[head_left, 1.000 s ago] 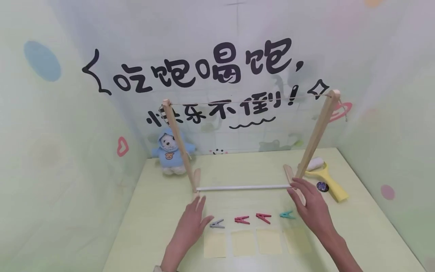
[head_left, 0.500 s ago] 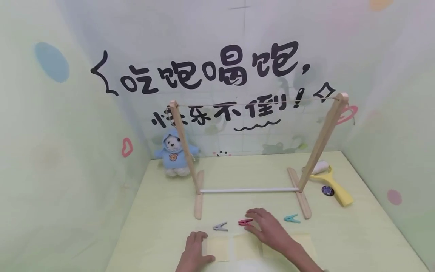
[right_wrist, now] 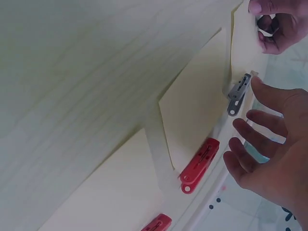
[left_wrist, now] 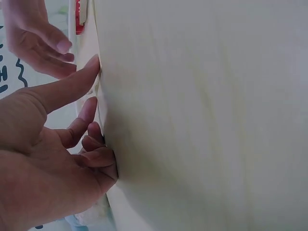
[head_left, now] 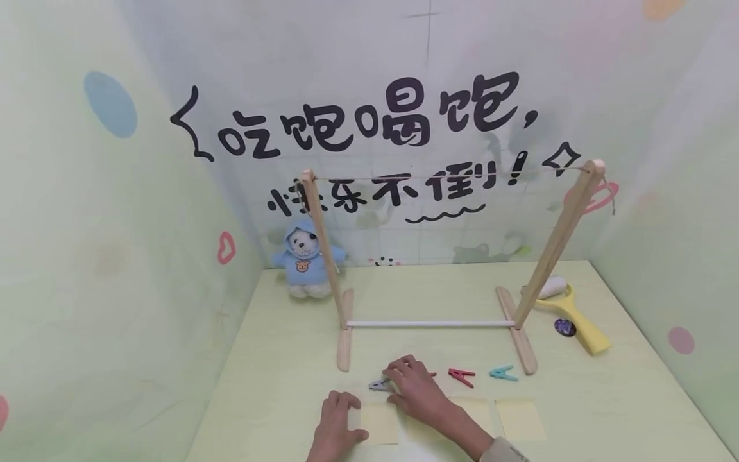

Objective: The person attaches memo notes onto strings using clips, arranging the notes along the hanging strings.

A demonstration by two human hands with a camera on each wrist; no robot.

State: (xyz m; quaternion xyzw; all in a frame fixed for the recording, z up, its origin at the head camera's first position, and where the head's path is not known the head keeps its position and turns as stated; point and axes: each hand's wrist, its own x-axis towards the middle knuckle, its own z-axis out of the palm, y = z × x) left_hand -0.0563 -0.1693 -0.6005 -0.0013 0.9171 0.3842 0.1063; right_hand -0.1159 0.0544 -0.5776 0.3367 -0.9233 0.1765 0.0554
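In the head view my right hand [head_left: 420, 393] hovers over the grey clothespin [head_left: 379, 385], partly covering it and a red clothespin. The right wrist view shows its fingers spread and loosely bent beside the grey clothespin [right_wrist: 238, 95], with nothing held. My left hand [head_left: 336, 425] rests on the table at the left edge of the leftmost pale yellow paper square [head_left: 381, 423]; its fingers are bent, and I see nothing in its grasp. Another red clothespin [head_left: 462, 376] and a teal clothespin [head_left: 504, 373] lie farther right in the row.
Behind the clothespins stands a wooden rack [head_left: 557, 247] with a string [head_left: 450, 177] across its top and a white rod [head_left: 430, 324] low down. More paper squares [head_left: 519, 419] lie in front. A plush toy [head_left: 308, 260], a yellow-handled roller [head_left: 580, 321] and a dark disc [head_left: 565, 327] are farther back.
Both hands have left the rack's feet. My left hand has come down beside the leftmost paper, while the right has travelled left past the red clothespins to the grey one.
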